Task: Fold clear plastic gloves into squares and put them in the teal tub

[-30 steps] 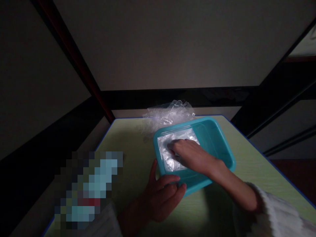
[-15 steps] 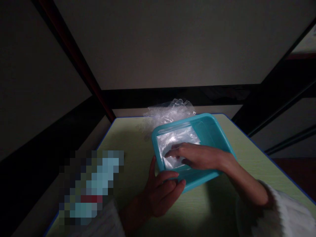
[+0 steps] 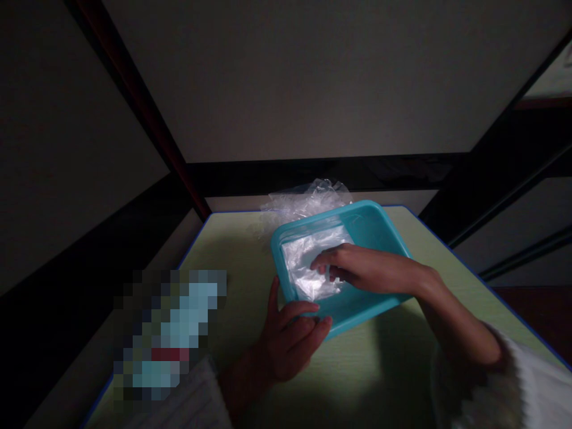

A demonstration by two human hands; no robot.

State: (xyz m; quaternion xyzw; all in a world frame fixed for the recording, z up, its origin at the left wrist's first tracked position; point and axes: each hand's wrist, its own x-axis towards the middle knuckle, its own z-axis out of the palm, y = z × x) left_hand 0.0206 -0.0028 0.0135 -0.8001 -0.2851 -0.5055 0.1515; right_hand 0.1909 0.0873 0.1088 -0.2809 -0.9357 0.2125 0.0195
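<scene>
The right hand (image 3: 364,268) had loosened: a second earlier its fingers were bunched down on the folded clear plastic (image 3: 306,253), and half a second later they had stretched out over it. At this moment they were loosely bent, a gap showing between thumb and fingertips, and had drawn back slightly to the right. Nothing could be seen held in them; whether a fingertip brushed the film, I could not tell.

The plastic lay in the left part of the teal plastic basin (image 3: 379,229), crinkled on top and roughly flat, with bare basin floor to its right. It had stayed in that place as the fingers opened, so the pressing or placing of it looked, in my judgement, finished or paused.

The left hand (image 3: 290,342) kept its hold on the basin's near left corner, thumb along the left wall and fingers over the near rim. The basin itself had shifted a little left and farther away over the pale green table (image 3: 232,250). Beyond it, the heap of crumpled clear film (image 3: 295,205) remained by the far edge.
</scene>
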